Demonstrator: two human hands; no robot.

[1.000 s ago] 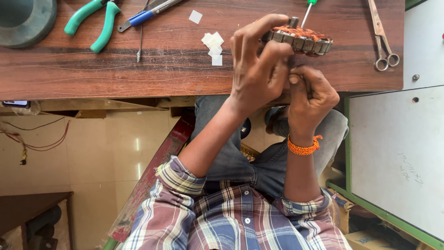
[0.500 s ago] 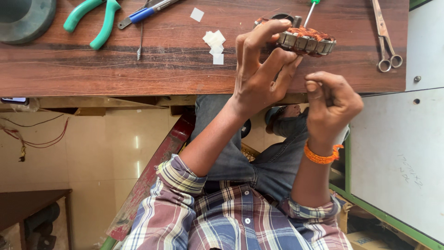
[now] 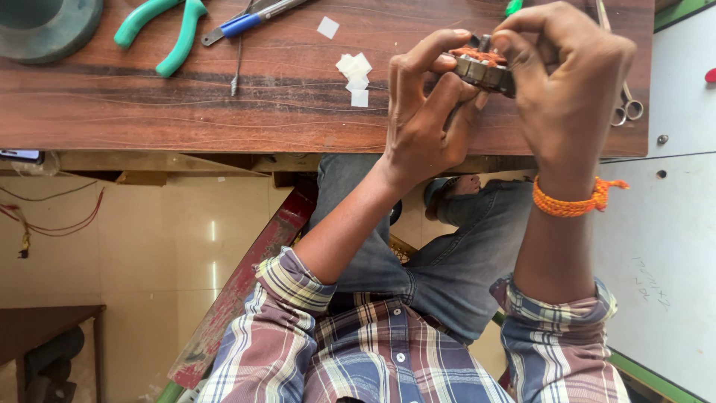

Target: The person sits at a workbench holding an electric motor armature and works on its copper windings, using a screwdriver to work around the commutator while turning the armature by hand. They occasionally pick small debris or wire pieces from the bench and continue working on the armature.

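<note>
Nearest the camera are the plaid shirt sleeves and denim-clad lap of the person, whose forearms rise toward the wooden tabletop (image 3: 224, 112). The right hand (image 3: 567, 89), with an orange braided band at the wrist, covers most of a small motor stator (image 3: 481, 66), so only a strip of its steel laminations and copper-coloured windings shows between the two hands; its full shape is hidden. The left hand (image 3: 425, 119) has its grip clamped on the stator from the left, thumb and fingers curled round its edge, holding it just above the near edge of the tabletop. The right hand's grip is closed over the top of the stator, fingertips pinched together there; whether they hold something small cannot be made out. A green tool handle (image 3: 513, 7) peeks out behind the right hand, mostly hidden. Scissors (image 3: 625, 104) lie partly behind that hand. Farther left lie white paper squares (image 3: 354, 71), a thin metal pick (image 3: 237, 63), a blue-handled tool (image 3: 250, 19), green pliers (image 3: 160, 30), cut off by the frame, and a dark round base (image 3: 45, 26)
</note>
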